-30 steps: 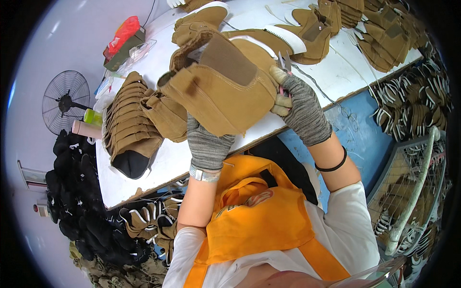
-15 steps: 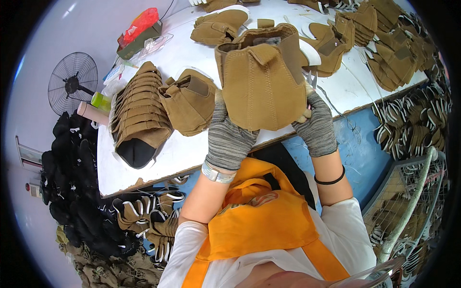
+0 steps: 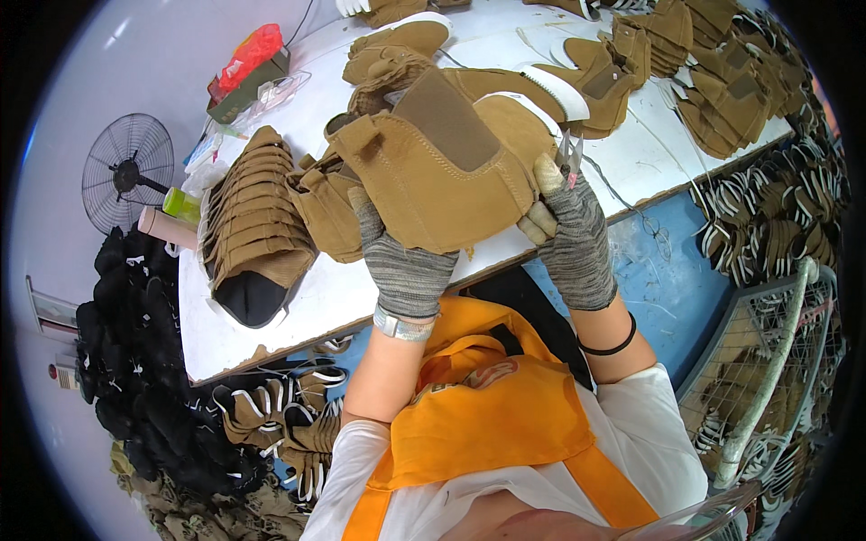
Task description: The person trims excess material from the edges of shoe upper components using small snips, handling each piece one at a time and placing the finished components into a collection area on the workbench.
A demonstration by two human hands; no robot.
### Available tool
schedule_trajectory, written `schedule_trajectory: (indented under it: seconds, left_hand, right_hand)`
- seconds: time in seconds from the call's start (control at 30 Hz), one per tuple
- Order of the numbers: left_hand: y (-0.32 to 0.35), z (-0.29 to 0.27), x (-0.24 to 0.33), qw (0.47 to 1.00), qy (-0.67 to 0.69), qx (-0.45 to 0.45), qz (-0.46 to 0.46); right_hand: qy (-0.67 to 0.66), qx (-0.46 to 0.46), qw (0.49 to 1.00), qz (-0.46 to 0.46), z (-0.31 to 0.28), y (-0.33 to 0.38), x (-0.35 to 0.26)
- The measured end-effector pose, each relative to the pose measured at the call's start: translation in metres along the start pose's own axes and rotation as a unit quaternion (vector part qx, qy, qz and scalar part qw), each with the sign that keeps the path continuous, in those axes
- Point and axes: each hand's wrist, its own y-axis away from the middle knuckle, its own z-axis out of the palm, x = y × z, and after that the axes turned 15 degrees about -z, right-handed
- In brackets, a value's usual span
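Turned since half a second ago: tan suede boot upper with brown elastic panel (image 3: 433,167), now tilted, raised over the white worktable (image 3: 298,307); gloved left hand (image 3: 406,266) and right hand (image 3: 573,239) both clasp it

I am in a shoe workshop. My white table (image 3: 298,316) is full of tan boot tops (image 3: 248,212) in stacks. More boot parts (image 3: 776,225) fill wire bins (image 3: 767,379) beside me, and black ones (image 3: 126,343) pile on the floor by a fan (image 3: 126,171).
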Motion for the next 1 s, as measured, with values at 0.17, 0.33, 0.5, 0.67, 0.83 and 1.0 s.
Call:
schedule_trajectory:
  seconds: [0.17, 0.33, 0.5, 0.67, 0.83, 1.0]
  left_hand:
    - [-0.002, -0.015, 0.012, 0.997, -0.080, 0.012, 0.007]
    - [-0.002, -0.020, 0.014, 0.993, -0.113, 0.027, 0.008]
    - [-0.004, -0.002, -0.002, 0.999, -0.045, 0.027, 0.010]
    - [-0.004, 0.017, -0.026, 0.988, -0.106, 0.107, 0.012]
    - [-0.017, 0.022, -0.057, 0.967, -0.206, 0.139, -0.056]
    - [-0.031, 0.020, -0.074, 0.947, -0.283, 0.110, -0.104]
  right_hand:
    - [-0.002, -0.070, 0.997, -0.033, 0.004, 0.006, -0.006]
    - [0.043, -0.087, 0.995, -0.025, -0.003, 0.004, 0.002]
    - [-0.086, -0.094, 0.992, -0.007, -0.028, -0.012, 0.011]
    - [0.399, 0.063, 0.843, -0.354, -0.019, -0.001, -0.003]
    - [0.559, -0.185, 0.631, -0.505, 0.005, 0.022, -0.042]
    - [0.605, -0.254, 0.596, -0.463, -0.008, 0.014, -0.063]
